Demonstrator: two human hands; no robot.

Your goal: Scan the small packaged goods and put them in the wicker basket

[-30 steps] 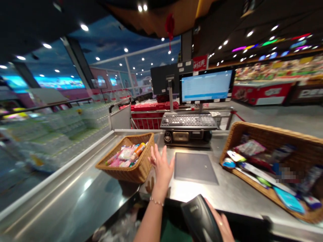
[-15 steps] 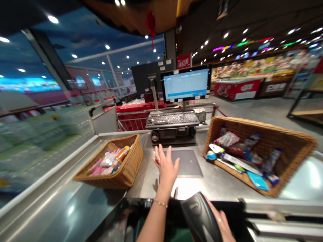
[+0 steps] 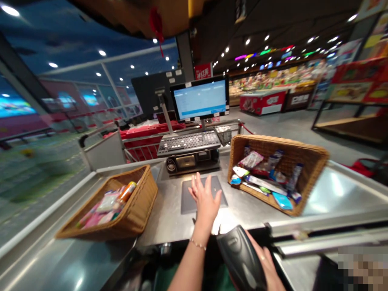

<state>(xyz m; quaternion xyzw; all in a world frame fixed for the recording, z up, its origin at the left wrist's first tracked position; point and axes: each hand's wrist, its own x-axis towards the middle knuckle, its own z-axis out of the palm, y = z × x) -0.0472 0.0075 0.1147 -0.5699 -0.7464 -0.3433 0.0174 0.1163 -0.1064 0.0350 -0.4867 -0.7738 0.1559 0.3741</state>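
Observation:
My left hand reaches forward over the grey pad set in the metal counter, fingers spread and holding nothing. Low in the view, my right hand is wrapped round a black handheld barcode scanner, whose head points forward. To the left stands a wicker basket with packaged goods, among them an orange-capped item. A second wicker basket on the right, tilted toward me, holds several small packets, including a bright blue one.
Beyond the pad, a keyboard sits on a stand below a lit monitor. Red shopping carts are behind it. A metal rail runs along the counter's right front. A pixelated patch covers the lower right corner.
The view has turned to the right, so the baskets and monitor appear farther left. My left hand stays spread over the pad area; my right hand still holds the barcode scanner.

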